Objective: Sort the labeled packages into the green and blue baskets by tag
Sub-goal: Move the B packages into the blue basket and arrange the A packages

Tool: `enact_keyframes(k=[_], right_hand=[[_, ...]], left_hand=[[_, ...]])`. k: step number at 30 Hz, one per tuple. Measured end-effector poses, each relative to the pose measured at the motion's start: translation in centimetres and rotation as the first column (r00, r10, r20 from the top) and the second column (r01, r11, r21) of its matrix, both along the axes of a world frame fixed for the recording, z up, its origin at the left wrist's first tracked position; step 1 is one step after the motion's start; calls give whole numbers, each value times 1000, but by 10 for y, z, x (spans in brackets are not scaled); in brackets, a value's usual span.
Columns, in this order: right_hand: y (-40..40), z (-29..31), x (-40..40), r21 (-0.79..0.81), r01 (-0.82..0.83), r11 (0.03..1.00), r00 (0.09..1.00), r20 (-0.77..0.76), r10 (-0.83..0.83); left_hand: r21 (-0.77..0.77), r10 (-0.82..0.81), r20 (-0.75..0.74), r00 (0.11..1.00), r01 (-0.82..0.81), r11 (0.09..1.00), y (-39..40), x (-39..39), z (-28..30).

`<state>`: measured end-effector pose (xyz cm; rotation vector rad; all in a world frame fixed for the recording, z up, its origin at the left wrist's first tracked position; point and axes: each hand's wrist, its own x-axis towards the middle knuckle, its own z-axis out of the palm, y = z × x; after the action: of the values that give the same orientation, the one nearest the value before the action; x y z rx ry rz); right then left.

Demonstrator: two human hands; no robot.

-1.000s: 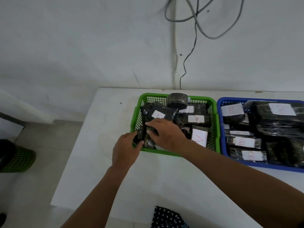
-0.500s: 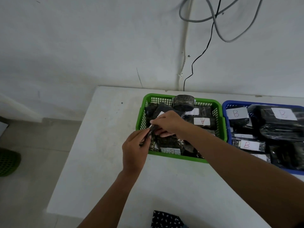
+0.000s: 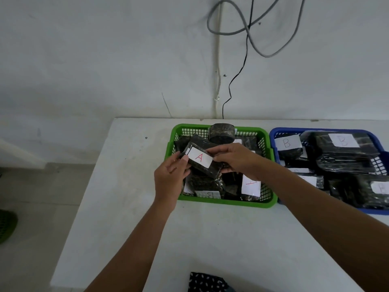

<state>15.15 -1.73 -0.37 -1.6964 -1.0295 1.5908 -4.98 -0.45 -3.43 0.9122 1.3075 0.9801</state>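
Over the green basket [image 3: 225, 202] I hold a dark package with a white tag marked A [image 3: 199, 158]. My left hand [image 3: 168, 180] pinches its left end and my right hand [image 3: 235, 159] grips its right end. Below it in the green basket lie more dark packages, one with a tag marked B [image 3: 209, 194] at the front and another white tag [image 3: 250, 185] to the right. A round dark package [image 3: 221, 132] rests on the basket's far rim. The blue basket [image 3: 277, 131] to the right holds several packages tagged B [image 3: 343, 141].
Both baskets stand on a white table [image 3: 130, 207] against a white wall, with cables [image 3: 248, 34] hanging above. A dark green bin [image 3: 6, 226] sits on the floor at the far left. Patterned dark cloth [image 3: 207, 283] shows at the bottom edge.
Both hands lifted a package out of the green basket's front left corner and turned it, so its tag marked A now faces up. The view shifted slightly.
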Motion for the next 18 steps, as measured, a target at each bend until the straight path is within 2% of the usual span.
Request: enact_keyframes(k=[3, 5, 6, 8, 10, 11, 13, 15, 18], right_hand=[[-7, 2, 9, 23, 14, 1000, 999, 39, -15], [-10, -2, 12, 91, 70, 993, 993, 90, -78], [-11, -5, 13, 145, 103, 984, 978, 166, -126], [-11, -12, 15, 230, 128, 965, 914, 351, -204], [-10, -18, 15, 252, 118, 960, 867, 446, -223], [-9, -21, 15, 252, 103, 962, 858, 467, -214], [-7, -24, 11, 252, 65, 966, 840, 508, -189], [-7, -23, 6, 271, 34, 962, 809, 557, -186], [-10, -23, -6, 399, -89, 913, 677, 696, -238]], left_hand=[[-73, -20, 89, 996, 26, 997, -4, 13, 5], [-65, -28, 71, 997, 33, 997, -5, 17, 2], [-34, -26, -3, 1000, 26, 999, -3, 17, -1], [93, -2, -298, 954, 32, 995, 0, 14, -8], [249, 61, -564, 823, 99, 963, 2, 6, -13], [304, 88, -631, 771, 141, 942, 4, 0, -17], [312, 82, -684, 725, 188, 931, 8, -10, -24], [221, 22, -695, 719, 184, 958, 13, -20, -28], [99, -48, -693, 720, 161, 982, 23, -32, -35]])
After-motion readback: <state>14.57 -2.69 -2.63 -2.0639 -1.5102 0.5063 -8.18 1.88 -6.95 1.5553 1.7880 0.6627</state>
